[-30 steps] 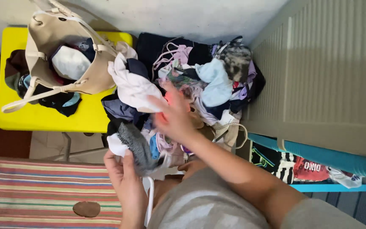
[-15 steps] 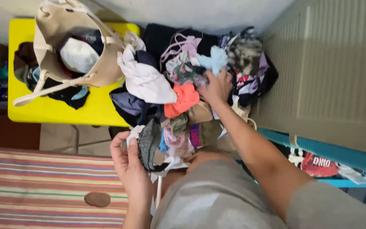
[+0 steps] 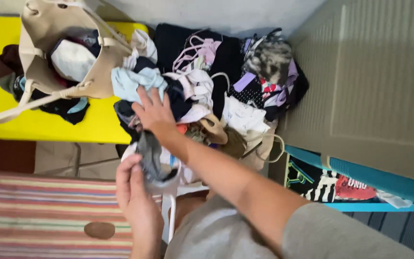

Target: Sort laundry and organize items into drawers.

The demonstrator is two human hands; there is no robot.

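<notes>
My left hand (image 3: 132, 189) grips a dark grey piece of clothing (image 3: 150, 154) at the near edge of a big pile of mixed clothes (image 3: 226, 81). A white piece hangs just below the grey one. My right arm crosses over to the left. My right hand (image 3: 153, 111) lies with spread fingers on the left side of the pile, fingertips on a light blue garment (image 3: 129, 80) beside a beige bag. I see nothing pinched in its fingers.
A beige handbag (image 3: 39, 52) stuffed with clothes sits on a yellow table (image 3: 49, 129) at the left. A beige louvred cabinet (image 3: 370, 81) fills the right, with a turquoise bin (image 3: 360, 175) of clothes below it. A striped cloth (image 3: 34, 211) with a brown oval lies at the bottom left.
My right hand carried the light blue garment from the pile's right side across to the left by the bag and now lies flat on it. My left hand keeps hold of the grey piece.
</notes>
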